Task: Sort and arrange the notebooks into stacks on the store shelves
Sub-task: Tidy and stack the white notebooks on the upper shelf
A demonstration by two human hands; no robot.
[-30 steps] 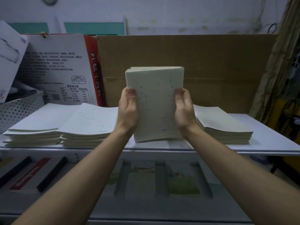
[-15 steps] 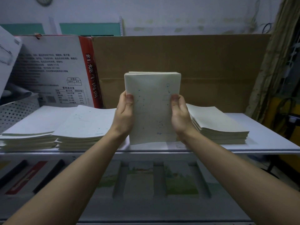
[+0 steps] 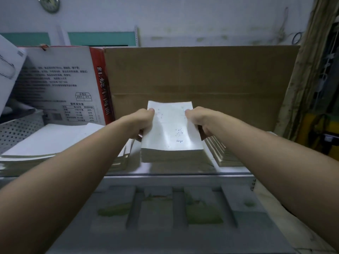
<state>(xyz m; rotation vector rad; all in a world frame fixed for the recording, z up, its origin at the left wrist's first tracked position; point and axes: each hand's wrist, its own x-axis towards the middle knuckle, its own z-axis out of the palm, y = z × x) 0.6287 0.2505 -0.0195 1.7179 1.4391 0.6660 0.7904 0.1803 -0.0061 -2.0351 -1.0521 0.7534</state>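
Observation:
A stack of pale notebooks [image 3: 172, 132] with a dotted cover lies nearly flat, low over the white shelf [image 3: 238, 170], between two other piles. My left hand [image 3: 142, 123] grips its left side and my right hand [image 3: 199, 121] grips its right side, thumbs on the top cover. Whether the stack touches the shelf I cannot tell. A wide pile of white notebooks [image 3: 60, 143] sits at the left. Another stack [image 3: 225, 154] lies at the right, mostly hidden by my right forearm.
A brown cardboard sheet [image 3: 201, 79] stands behind the shelf. A printed white and red box [image 3: 64, 85] leans at the back left. A perforated metal panel [image 3: 16, 132] is at the far left. Below, a lower shelf [image 3: 165, 208] holds green-patterned items.
The held stack went from upright in front of me to lying flat, and moved forward and down between the two piles. Both hands kept their grip.

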